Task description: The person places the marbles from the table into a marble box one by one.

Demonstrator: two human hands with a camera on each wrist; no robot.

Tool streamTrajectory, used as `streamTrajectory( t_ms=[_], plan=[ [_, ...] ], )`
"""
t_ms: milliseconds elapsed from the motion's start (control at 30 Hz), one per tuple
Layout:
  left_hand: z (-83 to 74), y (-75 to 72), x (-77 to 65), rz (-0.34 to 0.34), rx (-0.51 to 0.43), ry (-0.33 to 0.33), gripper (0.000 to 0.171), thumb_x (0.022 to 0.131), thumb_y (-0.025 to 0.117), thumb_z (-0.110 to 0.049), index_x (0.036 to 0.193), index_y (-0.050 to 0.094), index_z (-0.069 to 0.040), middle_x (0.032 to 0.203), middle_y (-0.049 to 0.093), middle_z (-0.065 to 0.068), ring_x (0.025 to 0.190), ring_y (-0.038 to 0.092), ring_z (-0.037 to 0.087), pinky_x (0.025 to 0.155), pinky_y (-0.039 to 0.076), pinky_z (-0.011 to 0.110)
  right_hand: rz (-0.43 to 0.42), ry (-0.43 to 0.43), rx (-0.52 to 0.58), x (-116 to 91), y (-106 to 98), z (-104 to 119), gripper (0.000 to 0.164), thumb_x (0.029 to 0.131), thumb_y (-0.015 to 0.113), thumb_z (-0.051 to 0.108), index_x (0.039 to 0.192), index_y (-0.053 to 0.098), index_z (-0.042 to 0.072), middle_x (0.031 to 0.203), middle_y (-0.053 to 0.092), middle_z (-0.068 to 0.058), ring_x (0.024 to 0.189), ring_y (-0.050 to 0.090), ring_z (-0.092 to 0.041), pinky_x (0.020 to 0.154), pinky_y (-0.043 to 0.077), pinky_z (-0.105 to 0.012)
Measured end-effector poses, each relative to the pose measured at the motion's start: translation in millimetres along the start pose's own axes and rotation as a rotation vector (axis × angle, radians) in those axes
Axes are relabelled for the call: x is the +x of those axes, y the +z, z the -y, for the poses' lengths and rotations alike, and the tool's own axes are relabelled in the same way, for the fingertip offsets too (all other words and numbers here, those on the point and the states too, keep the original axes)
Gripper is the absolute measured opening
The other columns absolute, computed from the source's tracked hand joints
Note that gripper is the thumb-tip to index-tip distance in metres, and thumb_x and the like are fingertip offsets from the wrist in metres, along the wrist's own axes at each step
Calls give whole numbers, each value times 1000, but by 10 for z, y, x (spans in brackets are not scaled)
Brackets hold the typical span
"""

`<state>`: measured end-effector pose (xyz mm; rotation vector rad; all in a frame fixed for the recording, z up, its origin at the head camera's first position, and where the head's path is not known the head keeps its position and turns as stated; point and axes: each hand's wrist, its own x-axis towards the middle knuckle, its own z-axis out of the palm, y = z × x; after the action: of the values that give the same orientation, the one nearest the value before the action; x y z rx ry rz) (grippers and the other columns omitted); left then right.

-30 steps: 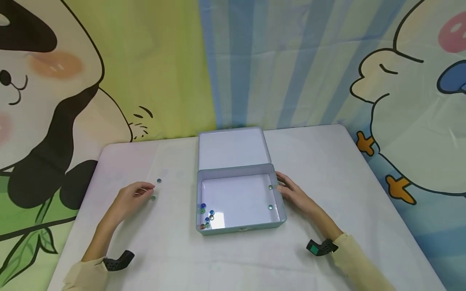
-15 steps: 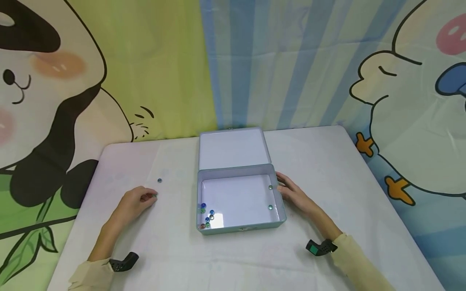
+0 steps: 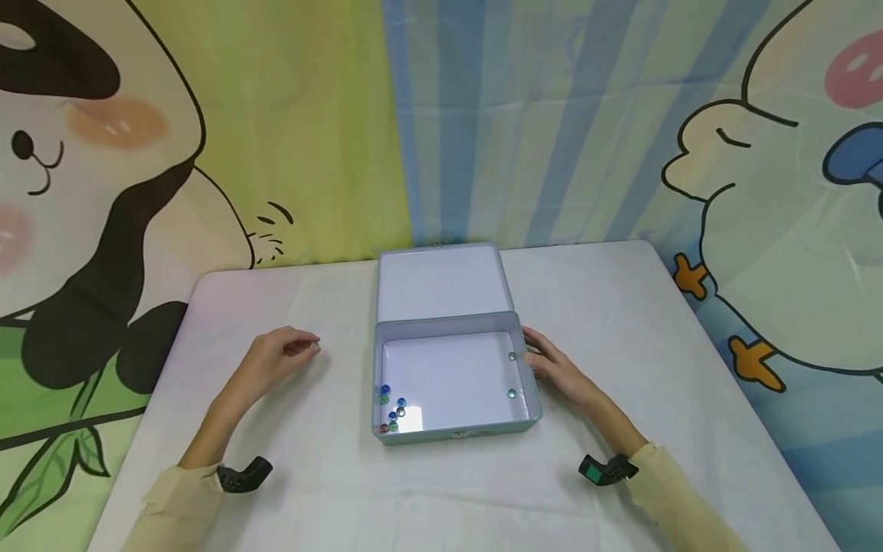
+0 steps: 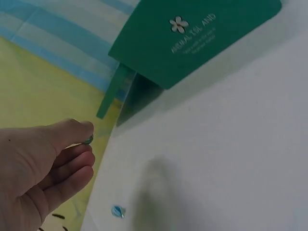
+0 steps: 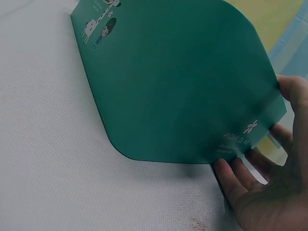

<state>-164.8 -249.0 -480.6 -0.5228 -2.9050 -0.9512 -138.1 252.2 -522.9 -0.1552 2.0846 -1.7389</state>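
In the head view my left hand (image 3: pixel 279 359) is above the left part of the table. Its thumb and forefinger pinch a small green marble (image 4: pixel 88 140), mostly covered by the fingertips. A blue marble (image 4: pixel 118 211) lies on the table near that hand in the left wrist view; the hand hides it from the head view. My right hand (image 3: pixel 562 372) holds the right side of an open green tin box (image 3: pixel 458 435), thumb at the rim and fingers against the outer wall. Several glass marbles (image 3: pixel 393 415) lie in the box's front left corner, two more along its right wall.
The box's lid (image 3: pixel 441 284) is folded back on its hinge towards the rear. A white cloth covers the table (image 3: pixel 455 498). Behind the table hangs a printed curtain (image 3: pixel 476 123) with cartoon animals.
My left hand has picked up the green marble from the table and moved to the right and slightly back, over the blue marble's spot. The right hand and the box have stayed put.
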Motion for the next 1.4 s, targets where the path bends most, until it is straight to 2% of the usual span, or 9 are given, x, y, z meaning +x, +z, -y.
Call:
streamTrajectory(
  t_ms=[133, 367, 667, 767, 833, 1000, 1133, 1267, 1400],
  plan=[
    [-258, -8, 136, 24, -68, 58, 18, 85, 74, -13, 102, 73, -10, 92, 72, 1, 80, 63, 8, 71, 53, 16, -4, 3, 4, 13, 11, -1, 63, 100, 46, 32, 155, 17, 19, 161, 14, -19, 145, 24, -44, 115, 27, -61],
    [-718, 44, 298, 168, -197, 179, 18, 85, 75, -17, 103, 73, -14, 91, 70, -7, 80, 62, 4, 73, 54, 19, 4, 5, -5, 11, 0, -8, 64, 101, 45, 32, 156, 15, 17, 161, 13, -20, 145, 23, -45, 115, 27, -60],
    [-1297, 242, 761, 394, -189, 441, 14, 87, 73, -17, 101, 75, -14, 87, 70, -4, 77, 61, 3, 70, 55, 20, 4, 1, -3, 0, 3, 3, 65, 101, 45, 32, 156, 15, 16, 161, 13, -21, 144, 25, -45, 114, 29, -59],
    [-1484, 400, 934, 468, -149, 523, 14, 87, 72, -19, 100, 75, -13, 88, 70, -4, 77, 60, 2, 69, 53, 17, 1, 8, -3, -1, 16, 18, 65, 100, 46, 33, 156, 15, 17, 161, 13, -20, 144, 26, -45, 114, 29, -59],
    [-1597, 542, 1035, 518, -138, 547, 15, 88, 72, -20, 100, 75, -12, 90, 72, -3, 78, 62, 1, 71, 53, 15, -2, 13, 0, -7, 21, 30, 65, 100, 46, 33, 156, 16, 18, 162, 13, -20, 144, 26, -45, 114, 29, -60],
    [-1840, 963, 1215, 651, -101, 500, 17, 89, 70, -17, 101, 75, -6, 93, 75, 1, 80, 66, 4, 73, 52, 14, 10, 12, 12, -12, 4, 25, 66, 100, 46, 33, 156, 15, 17, 162, 12, -20, 144, 26, -45, 114, 28, -60],
    [-1926, 1275, 1267, 746, -31, 479, 15, 89, 70, -15, 100, 75, -6, 93, 75, 2, 80, 66, 6, 72, 51, 14, 21, 11, 19, 1, -3, -13, 64, 100, 45, 32, 156, 15, 18, 162, 11, -20, 143, 27, -46, 114, 28, -60],
    [-1965, 1497, 1291, 778, -9, 507, 15, 88, 71, -15, 99, 75, -6, 92, 75, 2, 78, 63, 2, 70, 49, 12, 28, 6, 24, 4, -2, -26, 63, 101, 44, 31, 156, 15, 19, 162, 11, -20, 143, 28, -45, 114, 29, -60],
    [-2010, 1609, 1329, 763, -29, 535, 15, 88, 72, -16, 99, 75, -6, 90, 75, 2, 76, 61, 1, 67, 48, 10, 32, -5, 21, 7, -10, -13, 64, 101, 44, 33, 156, 15, 20, 162, 12, -19, 143, 28, -45, 114, 29, -60]
  ],
)
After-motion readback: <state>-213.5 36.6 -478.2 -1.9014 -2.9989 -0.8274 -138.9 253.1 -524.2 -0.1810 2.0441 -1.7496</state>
